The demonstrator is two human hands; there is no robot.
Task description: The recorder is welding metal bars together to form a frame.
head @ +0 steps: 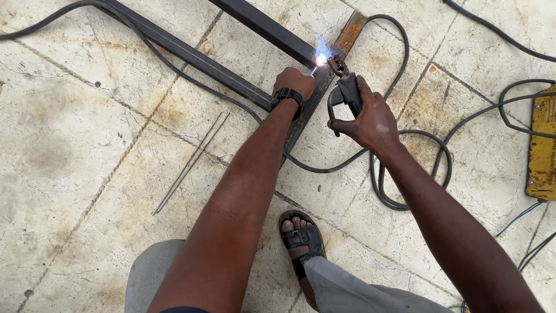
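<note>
My right hand [370, 119] grips a grey welding electrode holder [344, 93]. Its rod tip meets the joint of dark steel bars, where a bright blue-white arc [321, 58] glows. My left hand [294, 81], with a black watch on the wrist, is closed in a fist and rests on the cross bar [307, 110] just beside the arc. A long dark steel bar [191, 55] and a second one [260, 26] run toward the joint from the upper left.
Black cables [405, 174] loop over the concrete floor to the right. A yellow welding machine [543, 145] sits at the right edge. Two thin spare rods [191, 162] lie on the floor at left. My sandalled foot [300, 240] stands below the bars.
</note>
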